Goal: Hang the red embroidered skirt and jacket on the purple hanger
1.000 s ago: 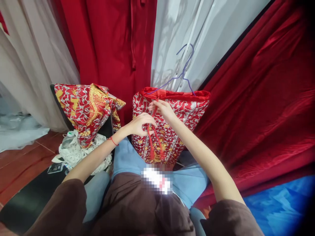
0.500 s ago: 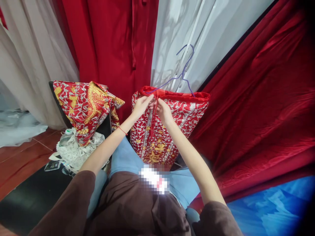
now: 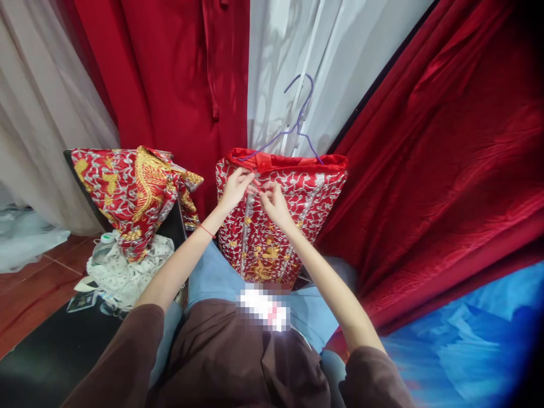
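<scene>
A red skirt-like garment (image 3: 280, 226) with silver and gold embroidery hangs before my knees from a purple wire hanger (image 3: 300, 127). Its top edge is a plain red satin band (image 3: 293, 164). At the left part of this band my left hand (image 3: 237, 188) pinches a thin red tie (image 3: 257, 183) between thumb and fingers. Close beside it, slightly lower and to the right, my right hand (image 3: 274, 205) is closed, its fingertips together at the same tie. Most of the tie is hidden by the fingers.
To the left, a matching embroidered cloth (image 3: 123, 187) drapes over a dark chair back. Below it lie a white dotted cloth (image 3: 127, 272), a clear bottle (image 3: 103, 249) and a phone-like flat object (image 3: 82, 301) on a black seat (image 3: 55, 345). Red curtains (image 3: 433, 170) hang at the right.
The dangling red tie no longer hangs down the garment's front; it is gathered at my fingers. My right hand has moved slightly lower. The whole view has shifted, with things appearing further left.
</scene>
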A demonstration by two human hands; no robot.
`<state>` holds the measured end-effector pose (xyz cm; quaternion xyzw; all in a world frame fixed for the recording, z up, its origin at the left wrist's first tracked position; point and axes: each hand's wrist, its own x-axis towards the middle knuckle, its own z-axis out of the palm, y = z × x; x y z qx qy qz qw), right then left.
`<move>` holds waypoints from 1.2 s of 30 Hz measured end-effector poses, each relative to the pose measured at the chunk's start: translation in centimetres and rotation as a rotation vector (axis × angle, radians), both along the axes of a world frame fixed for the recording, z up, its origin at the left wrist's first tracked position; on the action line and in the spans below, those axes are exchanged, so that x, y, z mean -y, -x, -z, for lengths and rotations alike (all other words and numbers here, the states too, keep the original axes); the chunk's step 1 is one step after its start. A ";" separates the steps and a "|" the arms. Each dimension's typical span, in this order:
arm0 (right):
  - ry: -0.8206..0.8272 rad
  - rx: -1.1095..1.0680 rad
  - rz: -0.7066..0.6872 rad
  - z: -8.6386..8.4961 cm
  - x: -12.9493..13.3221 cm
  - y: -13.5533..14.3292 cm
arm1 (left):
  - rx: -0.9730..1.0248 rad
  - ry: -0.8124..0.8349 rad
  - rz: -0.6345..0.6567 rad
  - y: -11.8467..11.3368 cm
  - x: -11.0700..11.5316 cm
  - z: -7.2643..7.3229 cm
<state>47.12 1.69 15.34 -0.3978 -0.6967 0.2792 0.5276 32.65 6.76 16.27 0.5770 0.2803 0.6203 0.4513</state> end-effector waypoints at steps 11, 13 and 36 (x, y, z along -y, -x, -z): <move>-0.055 0.037 -0.071 -5.5 4.7 -2.1 | 0.165 0.102 -0.040 -0.8 1.4 0.6; 0.044 -0.047 -0.114 -7.9 3.8 -1.5 | 0.185 0.082 -0.074 -1.4 1.7 0.9; 0.511 -0.519 -0.171 -3.1 -2.9 2.8 | 0.232 0.167 -0.058 -2.0 4.3 0.4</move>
